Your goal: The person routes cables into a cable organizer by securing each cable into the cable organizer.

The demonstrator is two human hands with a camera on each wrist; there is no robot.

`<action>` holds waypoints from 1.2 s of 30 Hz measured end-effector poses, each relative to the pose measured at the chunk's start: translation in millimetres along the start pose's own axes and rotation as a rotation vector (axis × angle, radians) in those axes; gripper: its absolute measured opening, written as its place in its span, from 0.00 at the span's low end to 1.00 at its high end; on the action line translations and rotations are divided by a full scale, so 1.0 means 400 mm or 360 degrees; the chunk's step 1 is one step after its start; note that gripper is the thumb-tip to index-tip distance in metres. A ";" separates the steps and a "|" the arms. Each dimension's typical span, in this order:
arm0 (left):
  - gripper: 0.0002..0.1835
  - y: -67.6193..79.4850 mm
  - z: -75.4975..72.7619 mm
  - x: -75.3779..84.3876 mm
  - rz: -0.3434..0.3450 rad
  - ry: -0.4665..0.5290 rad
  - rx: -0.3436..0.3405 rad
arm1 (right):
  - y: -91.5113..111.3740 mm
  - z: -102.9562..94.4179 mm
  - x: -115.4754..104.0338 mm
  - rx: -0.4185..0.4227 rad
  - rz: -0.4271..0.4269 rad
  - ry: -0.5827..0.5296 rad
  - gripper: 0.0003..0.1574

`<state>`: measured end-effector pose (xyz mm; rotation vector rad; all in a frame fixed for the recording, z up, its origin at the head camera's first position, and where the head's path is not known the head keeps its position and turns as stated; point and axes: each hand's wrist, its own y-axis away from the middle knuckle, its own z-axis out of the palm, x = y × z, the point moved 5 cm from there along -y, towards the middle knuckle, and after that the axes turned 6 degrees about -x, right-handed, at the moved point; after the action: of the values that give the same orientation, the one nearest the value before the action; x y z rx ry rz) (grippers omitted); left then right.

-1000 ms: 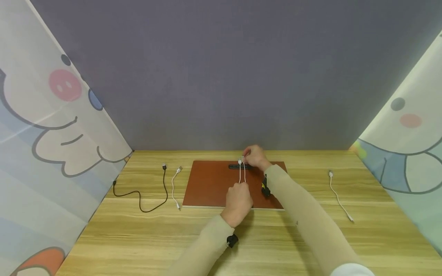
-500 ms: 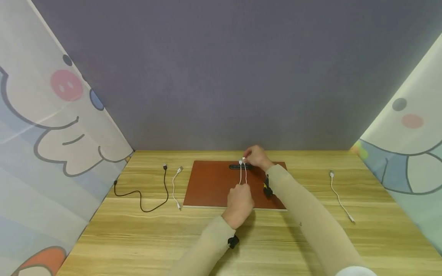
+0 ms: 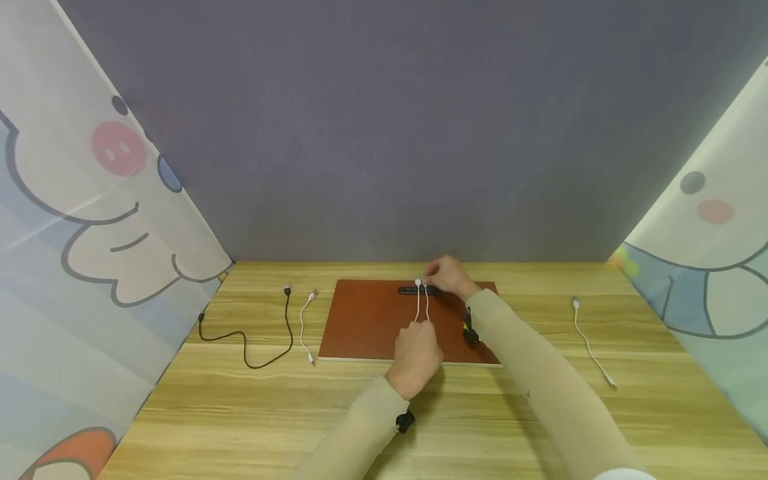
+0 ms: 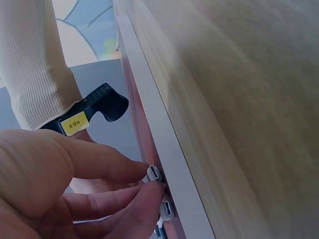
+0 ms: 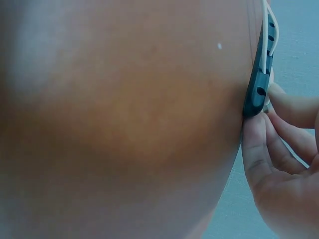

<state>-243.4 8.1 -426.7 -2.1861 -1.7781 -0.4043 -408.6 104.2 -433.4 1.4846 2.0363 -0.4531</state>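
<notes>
Two white USB cables (image 3: 418,307) run side by side across a brown board (image 3: 360,320), over a black cable holder (image 3: 407,291) near its far edge. My left hand (image 3: 417,353) is at the board's near edge. In the left wrist view its fingertips pinch one white USB-C plug (image 4: 154,173), with a second USB-C plug (image 4: 167,209) right beside it. My right hand (image 3: 451,277) is at the far edge, its fingers pinching the USB-A end of the right-hand cable. In the right wrist view these fingertips meet beside the end of the slotted holder, largely hiding the plug.
On the wooden table (image 3: 270,413), a black cable (image 3: 244,347) and a short white cable (image 3: 301,327) lie left of the board. Another white cable (image 3: 585,340) lies to the right. A grey panel (image 3: 384,133) stands behind, with printed curtains (image 3: 78,267) at both sides.
My right hand has come slightly down and right, lowering the USB-A end towards the holder. My left hand has stayed almost in place at the near edge.
</notes>
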 end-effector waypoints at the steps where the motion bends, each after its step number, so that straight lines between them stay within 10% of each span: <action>1: 0.10 0.000 0.000 0.001 0.0006 -0.0002 0.0002 | 0.001 -0.001 0.002 0.0000 -0.0002 -0.0007 0.13; 36: 0.17 0.005 0.010 0.004 -0.0003 -0.0036 -0.0056 | 0.198 -0.184 -0.004 0.0155 -0.0341 0.0199 0.12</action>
<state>-241.0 10.9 -429.9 -2.2217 -1.7986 -0.4160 -351.8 171.1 -370.3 1.3868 2.3145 -0.5648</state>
